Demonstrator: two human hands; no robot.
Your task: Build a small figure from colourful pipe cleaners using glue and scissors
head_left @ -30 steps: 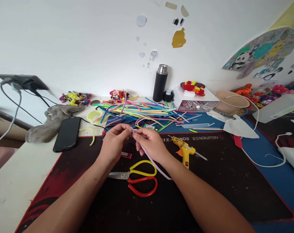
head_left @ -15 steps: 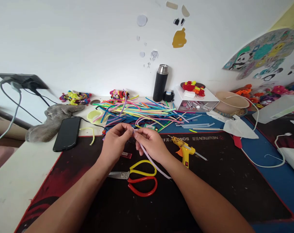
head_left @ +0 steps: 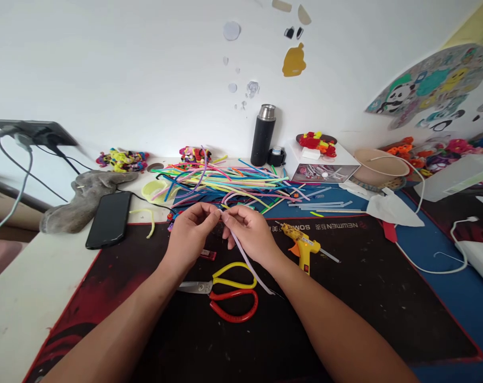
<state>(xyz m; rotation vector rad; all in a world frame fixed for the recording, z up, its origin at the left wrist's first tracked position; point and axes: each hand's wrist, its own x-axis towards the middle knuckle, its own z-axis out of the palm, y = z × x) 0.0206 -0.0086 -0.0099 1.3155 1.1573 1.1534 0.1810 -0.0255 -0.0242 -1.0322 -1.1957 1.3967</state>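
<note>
Between my two hands is a pale lilac pipe cleaner [head_left: 247, 260]. My left hand [head_left: 193, 229] pinches its upper end with thumb and forefinger. Right beside it, my right hand [head_left: 247, 231] is closed on the same stem, and the fingertips of both hands nearly meet. The long free end hangs down from under my right hand toward the mat. Fingers cover most of the gripped end, so its shape is hidden. Below the hands lie scissors [head_left: 221, 292] with one yellow and one red handle. A yellow glue gun [head_left: 303, 247] rests to the right of my right hand.
A heap of colourful pipe cleaners [head_left: 225, 181] spreads behind the hands. At left are a phone [head_left: 109, 221] and a grey plush [head_left: 82, 205]. A black thermos [head_left: 263, 135] and a white drawer box [head_left: 323, 162] stand by the wall. Glue sticks [head_left: 321, 205] lie at back right.
The fingertips have drawn closer together over the pipe cleaner's upper end, which shows less now. Its free end has shifted slightly left. The scissors and glue gun stay in place.
</note>
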